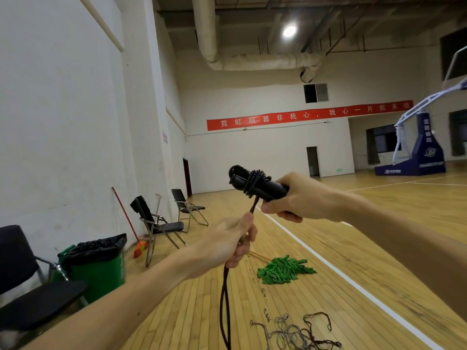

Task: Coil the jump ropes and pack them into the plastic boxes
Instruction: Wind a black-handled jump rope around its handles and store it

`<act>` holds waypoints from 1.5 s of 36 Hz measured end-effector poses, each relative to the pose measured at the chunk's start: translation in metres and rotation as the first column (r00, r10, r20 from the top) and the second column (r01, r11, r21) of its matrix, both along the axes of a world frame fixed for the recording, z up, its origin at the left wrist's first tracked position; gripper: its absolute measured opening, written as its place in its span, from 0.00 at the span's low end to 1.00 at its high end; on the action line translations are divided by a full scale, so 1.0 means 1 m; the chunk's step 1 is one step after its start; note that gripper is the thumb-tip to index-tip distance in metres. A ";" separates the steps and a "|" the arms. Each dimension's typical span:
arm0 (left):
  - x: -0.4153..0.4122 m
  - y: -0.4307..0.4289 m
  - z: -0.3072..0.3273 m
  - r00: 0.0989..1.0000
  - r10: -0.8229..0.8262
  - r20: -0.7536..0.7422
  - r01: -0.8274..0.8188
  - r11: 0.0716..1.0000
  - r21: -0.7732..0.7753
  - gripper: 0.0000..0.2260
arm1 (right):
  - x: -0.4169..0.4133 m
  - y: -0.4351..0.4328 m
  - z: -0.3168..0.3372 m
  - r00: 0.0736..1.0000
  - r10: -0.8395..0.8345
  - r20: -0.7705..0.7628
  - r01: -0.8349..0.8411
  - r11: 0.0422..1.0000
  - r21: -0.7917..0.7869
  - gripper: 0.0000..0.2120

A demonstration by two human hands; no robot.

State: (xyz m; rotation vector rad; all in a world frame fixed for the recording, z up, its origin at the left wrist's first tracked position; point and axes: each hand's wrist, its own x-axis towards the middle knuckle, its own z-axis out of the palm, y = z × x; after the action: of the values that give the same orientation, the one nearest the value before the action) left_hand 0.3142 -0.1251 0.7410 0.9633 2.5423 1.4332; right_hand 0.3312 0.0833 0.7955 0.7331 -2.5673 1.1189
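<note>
Aloft, jump rope (252, 183) — handles (274, 192) tight in right hand (299, 198), cord (224, 299) in left hand (231, 242) below.

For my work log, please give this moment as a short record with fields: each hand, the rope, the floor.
right hand: grips the black jump rope handles
left hand: pinches the rope below the handles
rope: several turns wound round the handles, the rest hangs down
floor: green mop head, tangled cords
plastic boxes: not in view
</note>
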 end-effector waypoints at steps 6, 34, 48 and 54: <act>0.008 0.009 -0.008 0.908 0.113 -0.402 -0.213 0.954 -0.211 0.14 | -0.021 0.012 -0.011 0.987 -0.161 -0.020 0.162 0.986 0.036 0.07; 0.028 -0.011 0.105 0.755 -0.214 -0.619 -0.301 0.726 -0.618 0.08 | 0.014 -0.033 -0.012 0.923 -0.165 0.346 -0.003 0.899 0.438 0.07; 0.019 -0.028 0.102 0.930 -0.223 -0.291 0.080 0.898 -0.433 0.06 | 0.040 -0.037 -0.011 0.975 0.022 0.220 -0.131 0.857 0.498 0.13; 0.010 -0.034 0.087 0.949 -0.248 -0.197 0.178 0.932 -0.317 0.09 | 0.049 -0.040 -0.011 0.978 0.082 0.193 -0.170 0.849 0.500 0.14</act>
State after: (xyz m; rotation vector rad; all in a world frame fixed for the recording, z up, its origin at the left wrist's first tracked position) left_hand 0.3238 -0.1592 0.8280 1.3708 2.6021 0.8948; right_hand 0.3797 0.0434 0.7850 0.9716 -3.0419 0.5232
